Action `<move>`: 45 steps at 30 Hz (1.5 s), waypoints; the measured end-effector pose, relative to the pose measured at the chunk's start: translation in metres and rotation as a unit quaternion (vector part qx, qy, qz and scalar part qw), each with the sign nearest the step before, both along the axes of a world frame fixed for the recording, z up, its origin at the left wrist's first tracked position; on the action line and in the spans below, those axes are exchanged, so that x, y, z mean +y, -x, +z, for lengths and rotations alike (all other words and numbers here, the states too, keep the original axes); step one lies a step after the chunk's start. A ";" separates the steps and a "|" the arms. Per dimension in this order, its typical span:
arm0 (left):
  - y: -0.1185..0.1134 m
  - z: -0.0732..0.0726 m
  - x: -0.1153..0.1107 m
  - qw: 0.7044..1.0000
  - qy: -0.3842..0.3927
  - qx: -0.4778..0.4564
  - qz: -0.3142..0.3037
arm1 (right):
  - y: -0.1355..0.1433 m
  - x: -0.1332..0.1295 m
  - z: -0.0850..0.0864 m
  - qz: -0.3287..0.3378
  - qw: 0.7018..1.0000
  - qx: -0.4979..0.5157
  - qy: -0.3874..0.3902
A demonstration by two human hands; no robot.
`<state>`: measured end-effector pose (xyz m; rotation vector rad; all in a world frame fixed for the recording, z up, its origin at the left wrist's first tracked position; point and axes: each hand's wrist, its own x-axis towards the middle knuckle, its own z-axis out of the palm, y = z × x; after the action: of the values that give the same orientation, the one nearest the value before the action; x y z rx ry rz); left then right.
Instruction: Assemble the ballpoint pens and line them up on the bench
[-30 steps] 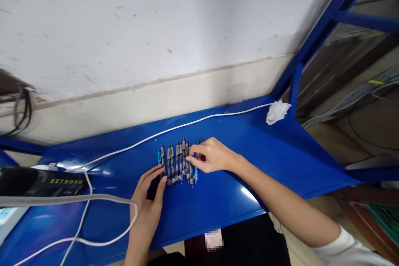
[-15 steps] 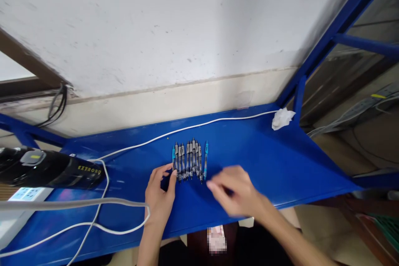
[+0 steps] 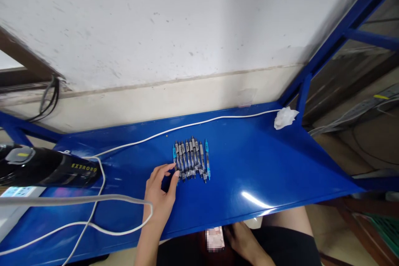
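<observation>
A row of several pens (image 3: 190, 158) lies side by side on the blue table, mostly with grey clips and dark barrels. A pen with a bright blue top (image 3: 174, 152) is at the left end, and another bright blue pen (image 3: 207, 160) forms the right end. My left hand (image 3: 160, 189) rests at the row's lower left, thumb and forefinger apart and curved, their tips touching the leftmost pen's lower part. Below the table's front edge, over my lap, is my right hand (image 3: 245, 241); its fingers are in shadow and partly hidden. A pinkish pixelated item (image 3: 215, 239) is beside it.
A black bottle (image 3: 50, 168) lies at the left by a white power strip (image 3: 18, 203). White cable (image 3: 183, 126) runs along the back to crumpled tissue (image 3: 286, 117). A grey-white cord (image 3: 77, 200) loops over my left wrist. Blue frame bars (image 3: 336, 39) rise at right.
My right hand has moved from beside the row's right end down below the table edge. The pens at the right end now slant differently and sit closer together. My left hand stays by the row.
</observation>
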<state>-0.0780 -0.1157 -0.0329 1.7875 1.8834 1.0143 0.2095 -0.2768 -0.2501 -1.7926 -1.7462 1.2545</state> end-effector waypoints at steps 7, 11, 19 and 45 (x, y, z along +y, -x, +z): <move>-0.003 0.002 -0.002 1.000 -0.007 -0.005 -0.007 | 0.011 -0.001 -0.013 0.043 0.999 -0.007 0.029; -0.007 0.006 -0.003 1.000 0.001 -0.020 0.011 | 0.011 0.001 -0.020 0.048 0.998 -0.038 0.026; -0.007 0.008 -0.002 0.998 -0.022 -0.051 0.023 | 0.017 0.000 -0.029 0.052 0.994 -0.096 -0.002; -0.011 -0.013 0.001 0.987 -0.046 0.112 0.105 | 0.015 0.003 -0.028 0.077 0.982 -0.164 0.046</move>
<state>-0.0672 -0.1142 -0.0463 1.8515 2.2340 1.0207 0.1949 -0.2739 -0.2779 -2.0468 -2.0680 1.1649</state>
